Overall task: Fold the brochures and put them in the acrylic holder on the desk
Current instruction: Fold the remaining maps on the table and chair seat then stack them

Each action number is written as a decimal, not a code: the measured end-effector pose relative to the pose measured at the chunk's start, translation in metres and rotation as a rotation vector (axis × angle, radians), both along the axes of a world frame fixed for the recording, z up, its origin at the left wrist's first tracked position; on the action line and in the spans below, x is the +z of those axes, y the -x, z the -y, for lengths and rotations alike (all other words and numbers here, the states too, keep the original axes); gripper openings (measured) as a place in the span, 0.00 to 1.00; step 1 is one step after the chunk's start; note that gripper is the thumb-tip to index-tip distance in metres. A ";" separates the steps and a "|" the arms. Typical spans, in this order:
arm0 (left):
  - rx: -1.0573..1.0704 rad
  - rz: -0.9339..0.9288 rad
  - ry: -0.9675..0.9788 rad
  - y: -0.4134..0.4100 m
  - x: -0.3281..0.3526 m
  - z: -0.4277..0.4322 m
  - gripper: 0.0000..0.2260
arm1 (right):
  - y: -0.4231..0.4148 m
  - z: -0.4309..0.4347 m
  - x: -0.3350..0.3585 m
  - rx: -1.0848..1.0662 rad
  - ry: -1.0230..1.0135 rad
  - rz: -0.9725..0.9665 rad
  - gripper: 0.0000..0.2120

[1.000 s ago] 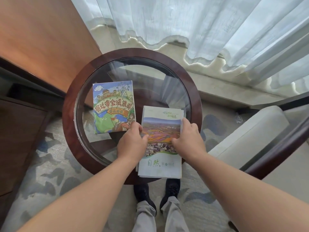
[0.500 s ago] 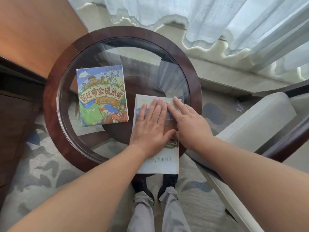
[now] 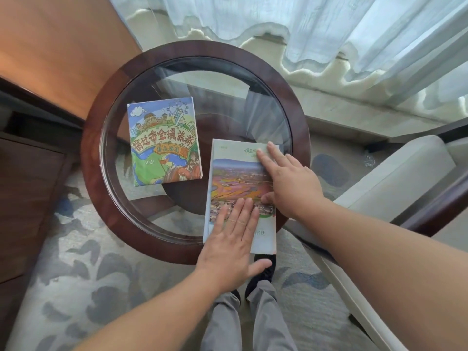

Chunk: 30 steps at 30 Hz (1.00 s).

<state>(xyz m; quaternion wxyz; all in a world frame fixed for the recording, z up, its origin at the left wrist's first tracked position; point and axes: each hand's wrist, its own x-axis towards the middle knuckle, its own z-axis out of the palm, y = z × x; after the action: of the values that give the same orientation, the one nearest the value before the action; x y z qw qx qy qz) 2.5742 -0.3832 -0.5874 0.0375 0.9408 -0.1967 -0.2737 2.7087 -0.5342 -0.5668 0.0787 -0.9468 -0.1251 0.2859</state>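
Glass tbl [image 3: 222,102]: 2 brochures [image 3: 164,140]; landscape brochure [image 3: 235,173] under L hand [image 3: 230,247], R hand [image 3: 291,183].

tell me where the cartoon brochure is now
In the head view, the colourful cartoon brochure lies on the left of the round glass table, beside the landscape photo brochure.

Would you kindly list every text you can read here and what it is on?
"宿迁市全域旅游": cartoon brochure, large title.
Orange banner beneath it: too blurred.
"宿迁": landscape brochure, bottom, beside the left hand.
Green script at its top: unreadable, partly under the right hand.
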 end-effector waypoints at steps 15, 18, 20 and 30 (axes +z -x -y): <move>1.155 -0.170 0.235 -0.074 0.037 -0.017 0.21 | 0.045 -0.034 0.024 -0.945 -0.313 -0.376 0.29; 1.149 -0.148 0.224 -0.071 0.036 -0.013 0.20 | 0.041 -0.040 0.024 -0.926 -0.246 -0.345 0.26; 1.121 -0.149 0.228 -0.069 0.035 -0.014 0.19 | 0.041 -0.042 0.024 -0.912 -0.205 -0.322 0.26; 1.309 0.191 -0.027 -0.116 0.026 -0.116 0.26 | 0.038 -0.041 0.024 -0.299 -0.136 0.080 0.45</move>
<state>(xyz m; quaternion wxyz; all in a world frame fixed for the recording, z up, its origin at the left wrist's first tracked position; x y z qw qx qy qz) 2.6900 -0.2671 -0.5614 0.1667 0.8866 0.4165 -0.1122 2.6706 -0.4934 -0.5424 0.1792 -0.9579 -0.0049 0.2241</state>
